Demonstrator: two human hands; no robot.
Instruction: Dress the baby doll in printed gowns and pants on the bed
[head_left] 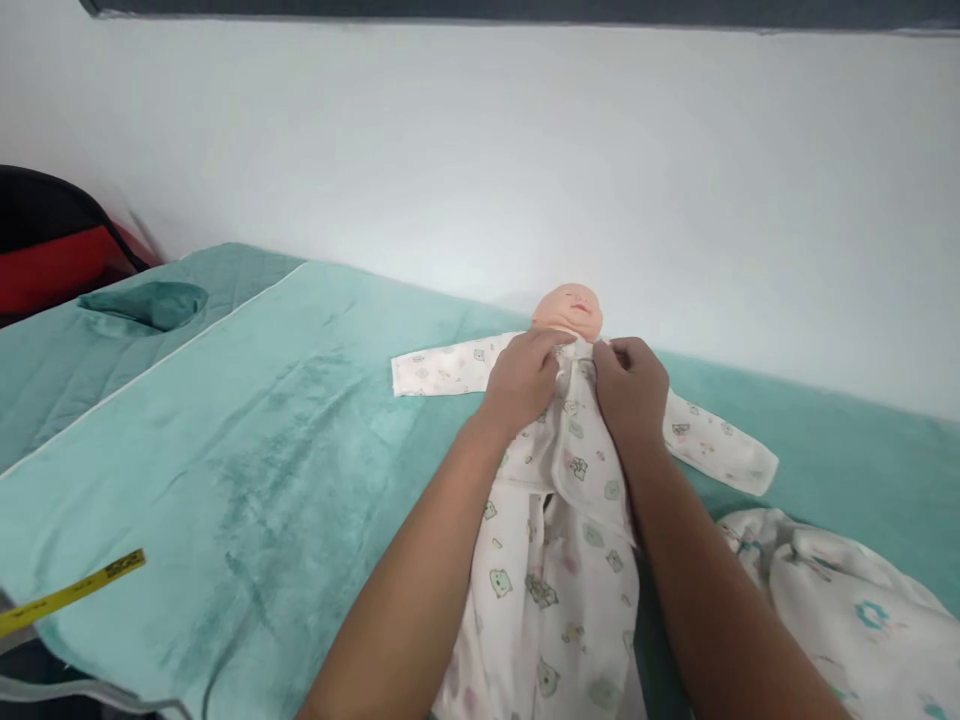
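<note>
A baby doll [568,307] lies on its back in the head view, dressed in a white long-sleeved baby shirt [581,465] printed with small animals. Its sleeves stretch out to both sides. At the neckline, my left hand [527,375] has its fingers closed on the shirt's collar. On the other side of the same collar, my right hand [634,385] pinches the cloth between thumb and fingers. The fingertips are partly hidden. White printed baby trousers [559,620] cover the doll below the shirt, between my forearms.
Teal plush bedding [300,440] lies under the doll, against a white wall [450,150]. A bundled white printed cloth [855,610] lies at lower right. A yellow strip [75,590] juts in at lower left. A red and black bag [56,255] stands at far left.
</note>
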